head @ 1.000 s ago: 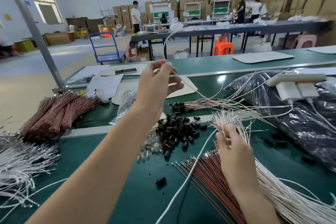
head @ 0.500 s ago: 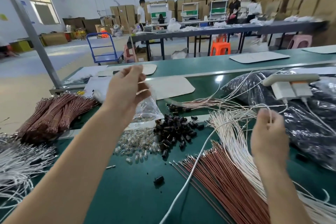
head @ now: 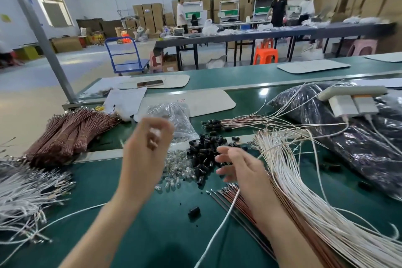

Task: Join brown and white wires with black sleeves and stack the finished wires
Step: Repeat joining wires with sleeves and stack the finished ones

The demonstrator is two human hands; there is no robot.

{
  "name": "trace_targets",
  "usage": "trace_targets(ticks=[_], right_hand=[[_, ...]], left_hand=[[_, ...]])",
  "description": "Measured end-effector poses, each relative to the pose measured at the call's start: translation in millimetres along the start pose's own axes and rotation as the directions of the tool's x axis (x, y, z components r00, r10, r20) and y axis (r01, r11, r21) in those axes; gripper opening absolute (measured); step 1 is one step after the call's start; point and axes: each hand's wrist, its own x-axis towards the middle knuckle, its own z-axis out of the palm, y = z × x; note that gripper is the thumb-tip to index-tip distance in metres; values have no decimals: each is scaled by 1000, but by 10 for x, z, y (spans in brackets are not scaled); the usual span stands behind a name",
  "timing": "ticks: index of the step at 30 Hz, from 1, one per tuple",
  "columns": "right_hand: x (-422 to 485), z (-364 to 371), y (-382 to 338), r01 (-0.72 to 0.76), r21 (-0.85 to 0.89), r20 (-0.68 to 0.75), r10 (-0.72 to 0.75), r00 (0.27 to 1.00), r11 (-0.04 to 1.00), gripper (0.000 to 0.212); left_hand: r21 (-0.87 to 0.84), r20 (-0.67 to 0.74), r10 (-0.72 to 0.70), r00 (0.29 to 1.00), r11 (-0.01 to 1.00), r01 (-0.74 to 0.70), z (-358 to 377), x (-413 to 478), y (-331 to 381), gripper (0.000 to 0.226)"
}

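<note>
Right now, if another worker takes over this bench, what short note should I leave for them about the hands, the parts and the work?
Left hand: raised above the table, fingers curled; too blurred to tell whether it holds anything.
Right hand: open and empty, fingers spread beside the pile of black sleeves.
Parts: loose brown wires and white wires lie under and right of the right forearm.
Done: a small stack of finished wires lies behind the sleeve pile.
Left: most loose wires are not yet joined.
</note>
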Motion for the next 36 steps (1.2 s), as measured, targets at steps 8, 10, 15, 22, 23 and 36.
trace_targets(ticks=[8,10,15,22,23,36], right_hand=[[72,-150,193,-104,7,-88,104,991,995,21],[36,-240,243,-20,-298,-202,-42,978,954,16],[-33,-257,314,126,-706,-104,-278,955,696,17],[-83,-100,356,119,-622,-2,-154,988,774,19],[-79,-82,364,104,-578,0,-128,992,809,20],[-37,-17,314,-144,101,106,134,985,984,17]], left_hand=[[223,291,-67,954,975,1,172,-828,-471,5],[266,283,-115,952,963,37,139,-842,-509,11],[371,316,-159,935,928,33,103,-880,-540,14],[391,412,-161,897,920,-14,40,-905,-520,25],[365,414,-153,897,931,-10,16,-902,-506,23],[420,537,-169,827,903,-88,-76,-870,-535,27]])
